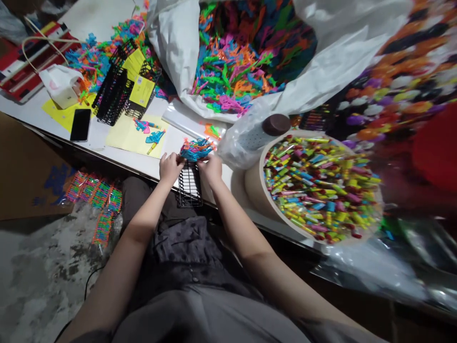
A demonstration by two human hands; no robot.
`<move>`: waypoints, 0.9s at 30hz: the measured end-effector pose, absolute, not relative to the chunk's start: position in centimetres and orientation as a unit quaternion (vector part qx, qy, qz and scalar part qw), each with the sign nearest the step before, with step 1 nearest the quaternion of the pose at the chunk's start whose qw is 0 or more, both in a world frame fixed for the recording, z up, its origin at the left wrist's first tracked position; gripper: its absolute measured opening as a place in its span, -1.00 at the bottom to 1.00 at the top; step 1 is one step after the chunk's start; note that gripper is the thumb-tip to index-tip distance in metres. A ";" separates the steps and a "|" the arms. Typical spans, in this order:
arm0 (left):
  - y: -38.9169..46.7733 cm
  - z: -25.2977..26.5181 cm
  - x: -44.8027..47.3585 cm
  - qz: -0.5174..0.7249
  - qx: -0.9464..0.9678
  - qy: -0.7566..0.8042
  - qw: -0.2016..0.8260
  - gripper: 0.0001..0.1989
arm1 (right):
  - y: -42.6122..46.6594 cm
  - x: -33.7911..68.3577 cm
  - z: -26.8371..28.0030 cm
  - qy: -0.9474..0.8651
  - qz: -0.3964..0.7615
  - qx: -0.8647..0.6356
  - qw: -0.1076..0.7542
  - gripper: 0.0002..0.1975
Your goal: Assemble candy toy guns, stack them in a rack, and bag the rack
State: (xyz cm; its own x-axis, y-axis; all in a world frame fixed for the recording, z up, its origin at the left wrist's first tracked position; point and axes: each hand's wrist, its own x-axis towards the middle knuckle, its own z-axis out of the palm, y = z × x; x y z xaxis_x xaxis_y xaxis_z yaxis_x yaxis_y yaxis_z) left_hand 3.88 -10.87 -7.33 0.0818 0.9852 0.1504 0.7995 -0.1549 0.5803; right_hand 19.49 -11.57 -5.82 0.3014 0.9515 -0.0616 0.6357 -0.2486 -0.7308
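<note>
Rack pinched between left hand and right hand, tub at right, white sack beyond, phone leftward

A low passage follows the front edge of the counter from the dark phone, across the flat pale-yellow sheet, to the left hand. Rightward travel is obstructed by the round tub at that edge; rearward travel by the white sack.

fingers at black rack
</note>
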 end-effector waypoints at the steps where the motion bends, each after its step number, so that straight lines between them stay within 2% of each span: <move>1: -11.0 -7.5 3.9 0.263 0.717 0.621 0.177 -0.86 | -11.8 19.5 -5.8 -0.527 0.257 -0.750 0.307 -0.87; 11: -10.6 -6.6 4.2 0.200 0.730 0.621 0.205 -0.88 | -12.3 19.3 -6.0 -0.508 0.252 -0.775 0.279 -0.84; 21: -12.9 -5.7 4.2 0.227 0.711 0.644 0.166 -0.82 | -10.5 19.9 -5.3 -0.567 0.251 -0.740 0.260 -0.91; 27: -13.9 -5.9 4.5 0.242 0.659 0.690 0.173 -0.84 | -10.3 19.2 -5.3 -0.578 0.240 -0.733 0.266 -0.88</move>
State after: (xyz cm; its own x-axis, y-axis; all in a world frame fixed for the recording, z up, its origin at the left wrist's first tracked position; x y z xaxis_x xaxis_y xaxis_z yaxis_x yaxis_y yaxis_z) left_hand 4.54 -13.94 -5.88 -0.0702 0.9943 0.0799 0.8265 0.0131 0.5628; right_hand 19.20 -10.29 -5.34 0.2164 0.9753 -0.0439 0.7194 -0.1897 -0.6682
